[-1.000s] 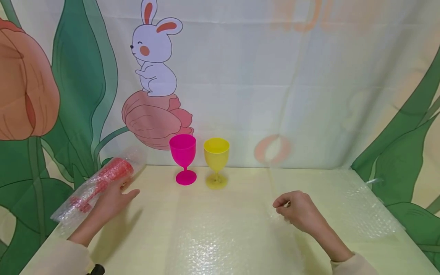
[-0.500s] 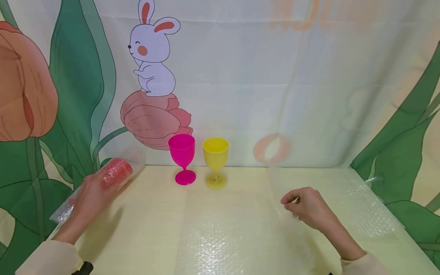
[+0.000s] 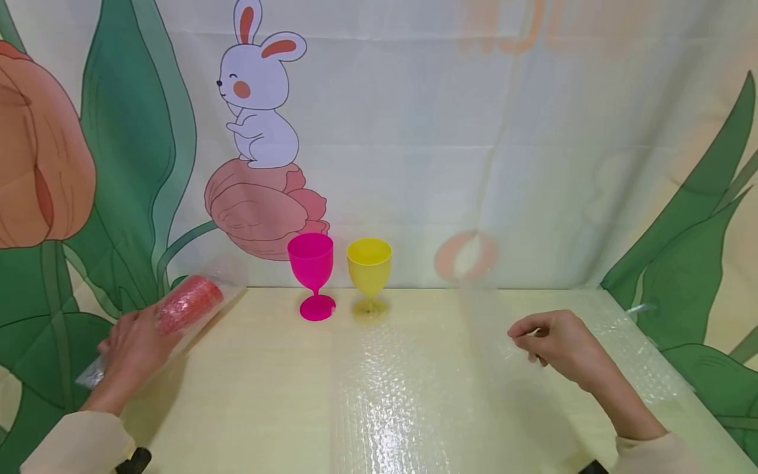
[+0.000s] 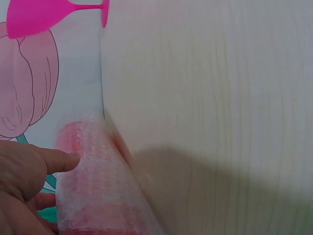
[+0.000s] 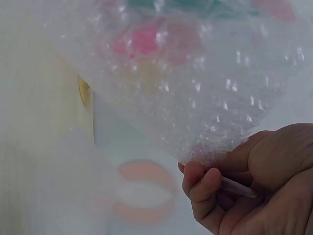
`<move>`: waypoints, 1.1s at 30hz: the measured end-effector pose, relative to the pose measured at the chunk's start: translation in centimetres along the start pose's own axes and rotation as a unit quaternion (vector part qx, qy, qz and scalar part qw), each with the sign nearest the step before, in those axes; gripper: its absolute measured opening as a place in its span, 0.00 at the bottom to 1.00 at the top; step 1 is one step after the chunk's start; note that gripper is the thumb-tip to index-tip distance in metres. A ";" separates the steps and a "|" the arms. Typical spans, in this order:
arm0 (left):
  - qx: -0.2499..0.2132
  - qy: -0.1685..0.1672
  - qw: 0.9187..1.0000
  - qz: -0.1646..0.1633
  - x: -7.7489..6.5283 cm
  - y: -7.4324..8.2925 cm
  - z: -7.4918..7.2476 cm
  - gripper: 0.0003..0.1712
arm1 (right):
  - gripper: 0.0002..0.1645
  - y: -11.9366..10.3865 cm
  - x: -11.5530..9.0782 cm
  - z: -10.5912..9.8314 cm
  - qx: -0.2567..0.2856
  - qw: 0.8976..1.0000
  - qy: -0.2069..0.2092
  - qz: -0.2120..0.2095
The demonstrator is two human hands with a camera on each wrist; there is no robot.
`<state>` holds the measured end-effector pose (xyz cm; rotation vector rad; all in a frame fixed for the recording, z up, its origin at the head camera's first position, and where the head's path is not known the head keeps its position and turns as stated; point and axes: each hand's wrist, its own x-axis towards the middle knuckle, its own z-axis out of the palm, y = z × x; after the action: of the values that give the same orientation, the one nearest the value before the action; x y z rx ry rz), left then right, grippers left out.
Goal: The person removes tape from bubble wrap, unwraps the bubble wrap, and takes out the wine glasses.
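My left hand (image 3: pixel 136 345) lies across a red goblet (image 3: pixel 192 303) wrapped in bubble wrap, at the table's left edge. Its fingers reach over the stem end. In the left wrist view a straight finger (image 4: pixel 63 160) touches the wrapping, and the wrapped bundle (image 4: pixel 100 191) slants beside the hand. Over the right side, my right hand (image 3: pixel 559 345) pinches the corner of a clear bubble wrap sheet (image 5: pixel 215 103) between thumb and fingers. A narrow translucent piece (image 5: pixel 238 187) shows against the palm. The sheet (image 3: pixel 385 408) spreads leftward over the table.
A magenta goblet (image 3: pixel 310 260) and a yellow goblet (image 3: pixel 370 263) stand upright near the back edge of the table. Another piece of bubble wrap (image 3: pixel 645 359) lies along the right edge. A printed cloth (image 3: pixel 408 131) hangs behind the table (image 3: pixel 266 395).
My left hand has moved leftward along the wrapped goblet, over its stem end. My right hand has drawn right and slightly up, and the bubble wrap sheet has shifted right with it.
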<state>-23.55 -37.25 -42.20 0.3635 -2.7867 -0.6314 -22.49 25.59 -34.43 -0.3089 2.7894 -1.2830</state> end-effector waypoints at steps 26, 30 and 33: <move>0.008 -0.022 1.000 -0.004 1.1 -1.8 0.4 0.38 | 0.11 4.4 -0.1 -9.2 0.104 0.994 -0.024 0.008; 0.011 -0.022 1.000 -0.003 1.2 -2.0 0.6 0.38 | 0.13 5.7 0.3 -9.9 0.094 0.995 -0.009 0.020; 0.014 -0.022 1.000 -0.002 1.2 -2.1 0.8 0.38 | 0.11 6.7 0.5 -10.6 0.112 0.994 -0.004 0.018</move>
<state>-24.49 -39.16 -43.57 0.3642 -2.8390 -0.6094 -25.46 37.63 -32.57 -0.2497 2.5973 -1.5632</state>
